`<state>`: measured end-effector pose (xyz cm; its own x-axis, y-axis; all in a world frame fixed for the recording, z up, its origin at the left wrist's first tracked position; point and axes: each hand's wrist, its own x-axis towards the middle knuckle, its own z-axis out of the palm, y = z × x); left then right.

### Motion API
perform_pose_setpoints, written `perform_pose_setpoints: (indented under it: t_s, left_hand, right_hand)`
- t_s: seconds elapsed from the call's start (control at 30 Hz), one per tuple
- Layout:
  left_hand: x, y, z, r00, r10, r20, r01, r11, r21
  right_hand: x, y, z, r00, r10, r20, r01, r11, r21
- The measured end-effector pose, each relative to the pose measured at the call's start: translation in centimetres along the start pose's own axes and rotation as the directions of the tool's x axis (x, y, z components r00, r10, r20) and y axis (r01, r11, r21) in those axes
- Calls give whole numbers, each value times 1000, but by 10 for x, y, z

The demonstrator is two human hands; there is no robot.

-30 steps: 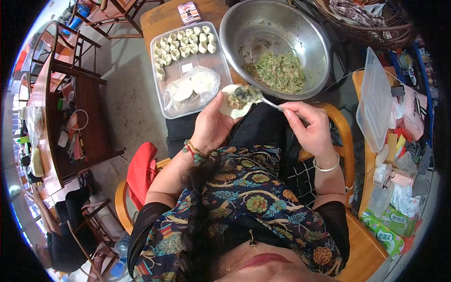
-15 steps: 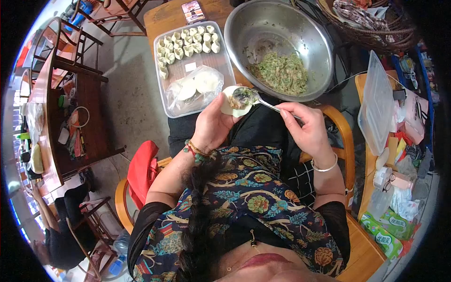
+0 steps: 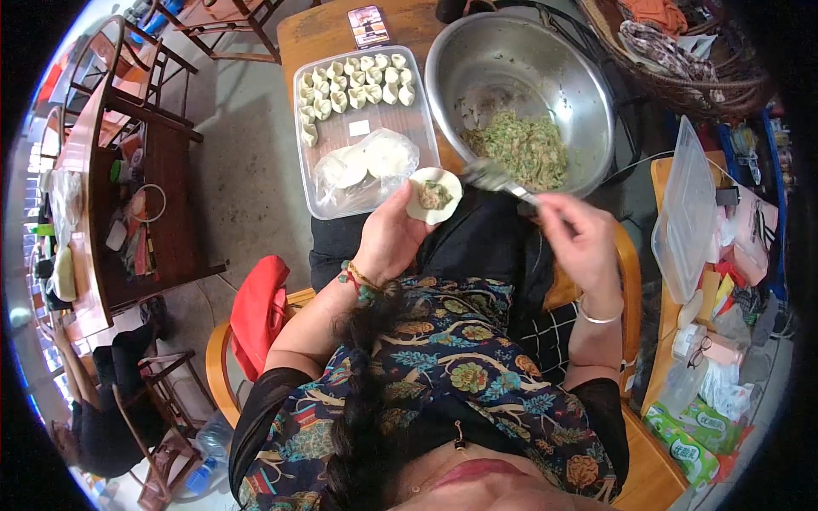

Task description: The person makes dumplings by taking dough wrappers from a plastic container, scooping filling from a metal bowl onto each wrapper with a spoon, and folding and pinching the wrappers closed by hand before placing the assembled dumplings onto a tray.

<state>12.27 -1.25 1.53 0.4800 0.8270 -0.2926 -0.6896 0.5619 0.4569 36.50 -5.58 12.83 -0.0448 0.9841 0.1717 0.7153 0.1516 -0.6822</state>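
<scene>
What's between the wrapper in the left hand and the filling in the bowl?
In the head view, the blurred spoon, held by the right hand, and the bowl's near wall.

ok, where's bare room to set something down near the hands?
Tray: strip between the dumplings and plastic bag, interrupted by a small label. Table: wood left of the phone, beyond the tray. Crowded: both ends of the tray, and the right-hand side table, loaded with packets.
</scene>
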Motion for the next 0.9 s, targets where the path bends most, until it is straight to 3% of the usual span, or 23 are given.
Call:
perform_pose_setpoints:
  t_s: [0.07,0.1,0.17,0.2,0.27,0.3,0.4,0.47,0.53,0.67,0.73,0.9]
  left_hand:
    - [1,3,-2,999,20,-26,-19,1000,17]
    - [1,6,-2,1000,16,-18,-16,1000,3]
    - [0,9,-1,1000,13,-8,-13,1000,-13]
    - [-1,10,1,1000,16,-20,-16,1000,-16]
    - [-3,11,0,999,20,-31,-20,1000,-21]
    - [-3,12,-2,1000,-2,-21,1,1000,-21]
    - [-4,13,-3,1000,-10,-29,9,1000,-26]
    - [-8,15,-2,999,-2,-48,1,1000,-29]
    - [-10,17,0,997,-14,-73,12,999,-32]
    - [-12,18,0,998,-57,-36,56,998,-26]
    - [-13,17,-1,992,-126,-7,126,992,2]
    - [-23,16,0,986,-166,15,166,986,-31]
  right_hand:
    - [7,10,-11,987,-22,-161,-11,980,-197]
    - [11,20,-15,987,-25,-161,-8,980,-197]
    - [16,47,-20,985,-141,-100,50,784,-619]
    - [18,62,-18,985,-143,-100,51,784,-619]
    - [18,89,-7,994,82,76,5,650,-760]
    - [19,93,1,982,158,102,-25,648,-761]
    - [14,97,16,980,170,103,-46,697,-716]
    - [17,67,10,955,251,158,-53,667,-743]
    - [18,41,7,987,-151,52,152,786,-599]
    - [19,3,26,840,-486,241,537,809,-239]
    - [14,-8,47,787,-556,269,600,791,-121]
    - [14,-5,75,758,-603,247,640,762,-104]
